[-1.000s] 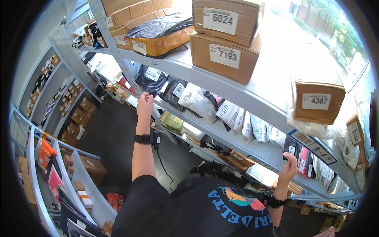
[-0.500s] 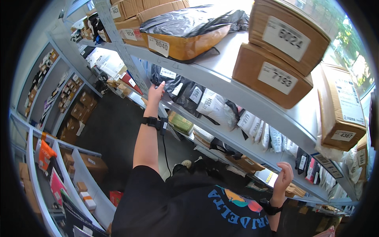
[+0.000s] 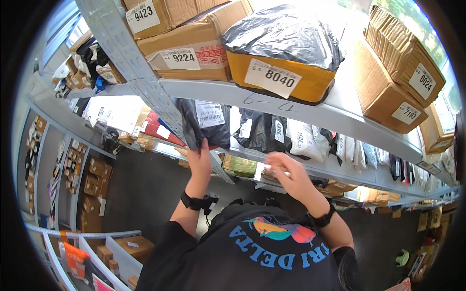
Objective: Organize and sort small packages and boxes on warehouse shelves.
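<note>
A black plastic parcel (image 3: 212, 119) with a white label stands tilted up at the left end of the middle shelf, beside the upright post. My left hand (image 3: 200, 157) is closed on its lower edge, the thumb on the front face. My right hand (image 3: 290, 178) is in front of the shelf edge, to the right of that parcel and apart from it. Its fingers are loosely bent and apart, with nothing plain to see in them. Behind the right hand lie more black bags (image 3: 257, 130) and a white bag (image 3: 303, 140), each labelled.
Above, the upper shelf (image 3: 310, 103) bears a black-and-yellow wrapped parcel (image 3: 281, 72) and cardboard boxes (image 3: 191, 60). A metal post (image 3: 145, 92) rises left of my left hand. Lower left stands another rack (image 3: 92, 228) with an orange bag (image 3: 75, 259). A green package (image 3: 240, 166) lies below.
The black parcel at the shelf's left end now stands tilted up in my left hand. My right hand has come in from the far right toward it. The view has shifted left.
</note>
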`<state>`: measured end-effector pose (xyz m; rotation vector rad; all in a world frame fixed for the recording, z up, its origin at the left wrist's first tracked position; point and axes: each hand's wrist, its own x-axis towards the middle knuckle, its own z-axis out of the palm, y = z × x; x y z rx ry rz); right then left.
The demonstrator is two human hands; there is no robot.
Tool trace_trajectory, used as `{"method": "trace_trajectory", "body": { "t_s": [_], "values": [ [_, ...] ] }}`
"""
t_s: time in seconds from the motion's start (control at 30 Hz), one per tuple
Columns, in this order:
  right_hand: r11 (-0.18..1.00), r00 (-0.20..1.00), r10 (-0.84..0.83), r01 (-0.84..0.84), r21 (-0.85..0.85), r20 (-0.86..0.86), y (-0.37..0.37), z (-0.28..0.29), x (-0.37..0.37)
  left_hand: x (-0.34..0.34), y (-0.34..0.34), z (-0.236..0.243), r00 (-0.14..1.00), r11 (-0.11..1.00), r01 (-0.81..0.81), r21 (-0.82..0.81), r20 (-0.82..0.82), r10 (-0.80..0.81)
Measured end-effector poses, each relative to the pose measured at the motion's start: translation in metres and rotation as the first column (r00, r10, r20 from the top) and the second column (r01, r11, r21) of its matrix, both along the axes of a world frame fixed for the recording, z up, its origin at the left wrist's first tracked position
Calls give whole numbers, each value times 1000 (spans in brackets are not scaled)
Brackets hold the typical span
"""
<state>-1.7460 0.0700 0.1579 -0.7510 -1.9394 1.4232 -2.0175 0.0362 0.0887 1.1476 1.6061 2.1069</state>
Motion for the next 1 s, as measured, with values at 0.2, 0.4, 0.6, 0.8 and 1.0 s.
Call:
{"method": "trace_trajectory", "body": {
  "t_s": [0.2,0.4,0.6,0.8,1.0],
  "values": [
    [600,885,-46,-346,-721,-463,32,1,-97,28,-18,-2,888,982,187,-25,-423,-180],
    [815,849,-167,-168,-555,-501,53,23,-93,-31,-11,9,824,921,326,-214,-414,-387],
    [996,997,-54,50,72,51,75,63,-78,-78,-24,36,608,633,774,18,259,-750],
    [865,973,-227,183,467,40,61,60,-105,-33,-21,71,882,854,425,-300,-77,-465],
    [727,846,-530,486,486,-54,60,11,-67,-36,12,53,846,996,-20,-89,-532,-30]
  ]
}}
